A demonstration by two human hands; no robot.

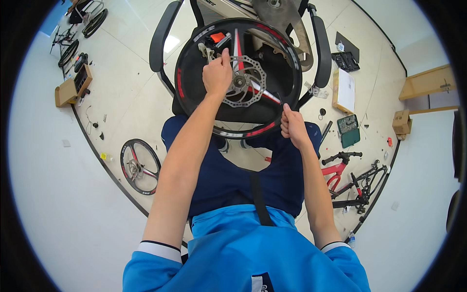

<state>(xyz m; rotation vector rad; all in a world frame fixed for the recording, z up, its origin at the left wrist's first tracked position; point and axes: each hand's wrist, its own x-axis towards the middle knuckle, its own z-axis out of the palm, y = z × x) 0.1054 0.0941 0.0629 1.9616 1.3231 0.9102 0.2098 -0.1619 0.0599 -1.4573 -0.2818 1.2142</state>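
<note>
A black bicycle wheel point(180, 80) with red and white marks lies flat across a black office chair in front of me. Its silver brake disc point(258, 68) faces up around the hub. My left hand point(217, 75) is closed over the disc's left side, thumb up; what its fingers hold is hidden. At the near right of the rim, my right hand point(293, 127) is closed on the wheel's edge. Just beyond my left hand, a small silver metal part point(205, 50) and an orange-red item point(217, 37) show between the spokes.
Chair armrests point(164, 36) flank the wheel. A second wheel point(140, 166) rests at the left. On the right are a red bike frame point(334, 170), a green case point(349, 131), a white-topped box point(344, 91) and a black tool case point(345, 61). An open cardboard box point(74, 86) stands far left.
</note>
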